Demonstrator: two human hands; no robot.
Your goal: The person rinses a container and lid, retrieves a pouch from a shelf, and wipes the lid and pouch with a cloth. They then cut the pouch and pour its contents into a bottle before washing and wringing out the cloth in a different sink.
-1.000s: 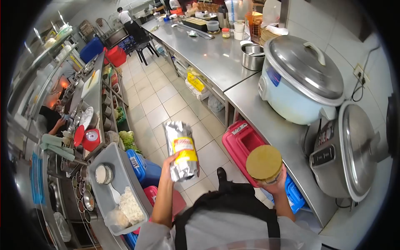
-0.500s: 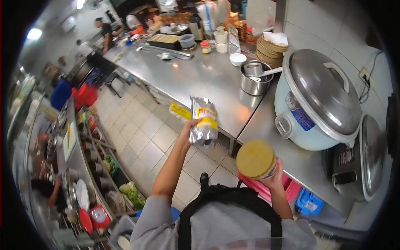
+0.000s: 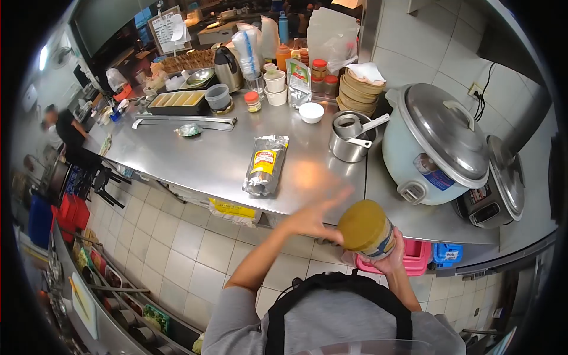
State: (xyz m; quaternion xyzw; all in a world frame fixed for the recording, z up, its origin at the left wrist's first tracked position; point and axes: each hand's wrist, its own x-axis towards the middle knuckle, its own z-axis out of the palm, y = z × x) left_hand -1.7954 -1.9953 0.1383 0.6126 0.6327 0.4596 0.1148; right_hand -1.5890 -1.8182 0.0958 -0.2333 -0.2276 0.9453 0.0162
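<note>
My right hand (image 3: 391, 255) is wrapped round a large jar (image 3: 367, 231) with a yellowish-brown lid, held tilted in front of my body. Beside the lid, my left hand (image 3: 316, 218) has its fingers spread, slightly blurred, and holds nothing. A silver foil pouch (image 3: 265, 165) with a yellow and red label lies on the steel counter (image 3: 201, 154), beyond my left hand.
At the right stand a big rice cooker (image 3: 438, 145) and a smaller cooker (image 3: 494, 183). Nested metal pots (image 3: 349, 139), a white bowl (image 3: 311, 112) and stacked brown plates (image 3: 359, 94) line the counter's back. A person (image 3: 68, 130) stands far left.
The foil pouch has gone from my left hand onto the counter, and that hand has opened and moved right, towards the jar. My view has turned left to right across the counter.
</note>
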